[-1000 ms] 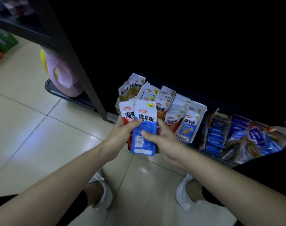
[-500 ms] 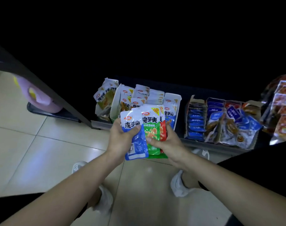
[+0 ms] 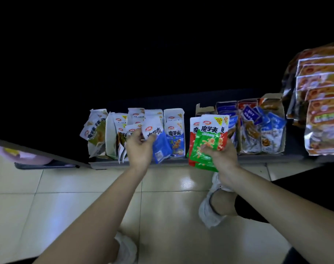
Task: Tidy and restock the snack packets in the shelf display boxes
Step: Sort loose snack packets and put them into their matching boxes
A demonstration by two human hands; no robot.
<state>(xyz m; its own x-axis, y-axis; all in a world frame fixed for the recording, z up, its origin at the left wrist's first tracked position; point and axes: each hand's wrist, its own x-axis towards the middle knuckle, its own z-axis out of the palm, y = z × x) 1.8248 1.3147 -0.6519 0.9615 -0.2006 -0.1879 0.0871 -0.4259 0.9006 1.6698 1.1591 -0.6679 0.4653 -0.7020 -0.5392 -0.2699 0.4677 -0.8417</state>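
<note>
Hands at a dim low shelf (image 3: 181, 162): we see two bare arms reaching over pale floor tiles (image 3: 67, 197) toward rows of snack packets. Our left hand (image 3: 138, 147) pinches a blue-and-white packet (image 3: 158, 141) by its upper edge between thumb and fingers, the packet tilted and hanging just in front of the white display box (image 3: 111, 138) and the upright blue packets (image 3: 174, 138) at its 3 o'clock. Our right hand (image 3: 219, 155) is closed around the lower part of a small fanned stack, a green packet (image 3: 208, 141) in front and red packets (image 3: 193, 138) behind, held upright just before the shelf edge. At 3 o'clock from that stack stands a cardboard box of dark blue packets (image 3: 261, 130), jumbled and leaning. Farther toward 2 o'clock, orange-and-silver packs (image 3: 324, 111) hang in an overlapping column. At 9 o'clock from the left hand, a loose yellowish packet (image 3: 94, 130) leans outside the white box. White shoes (image 3: 210, 212) show on the tiles below.
</note>
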